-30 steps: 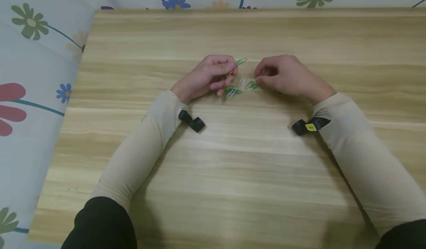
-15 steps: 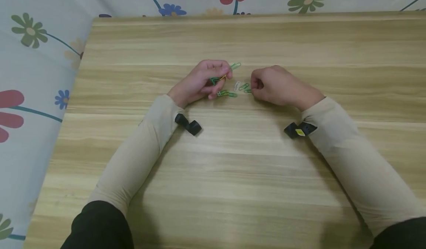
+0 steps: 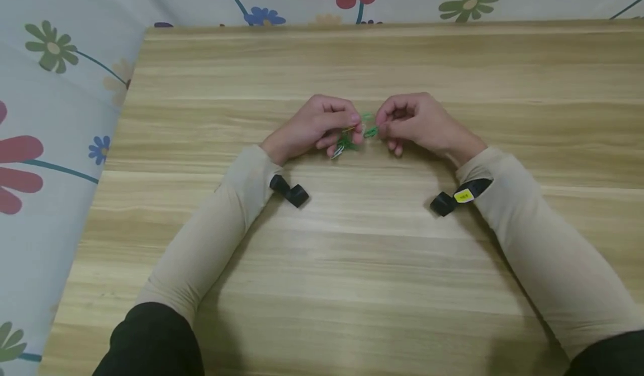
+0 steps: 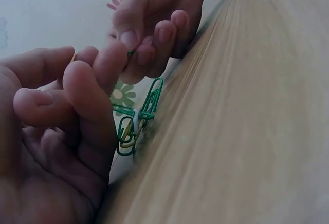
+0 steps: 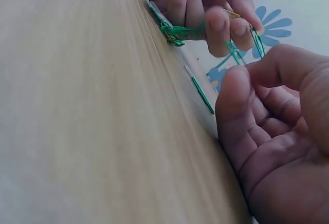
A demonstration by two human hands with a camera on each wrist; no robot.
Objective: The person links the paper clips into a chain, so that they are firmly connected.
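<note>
Between thumb and fingers, my left hand [image 3: 314, 123] pinches a yellow paper clip [image 5: 232, 13] and an upper green paper clip [image 5: 258, 41]. A linked chain of mostly green paper clips [image 4: 139, 118] hangs from it, reaching down close to the tabletop. My right hand [image 3: 426, 120] pinches another green paper clip [image 3: 370, 132], held close to the upper green clip. Whether those two clips touch is hard to tell. Fingertips hide part of both clips.
A wooden table [image 3: 352, 264] lies beneath both hands. In the right wrist view, thin white and green clips [image 5: 202, 95] lie on it below the hands. A flower-patterned cloth [image 3: 55, 113] stands along the left and far edges.
My right hand went down to the clips on the table, then rose with a green paper clip towards the left hand. The left hand shifted slightly right with its chain.
</note>
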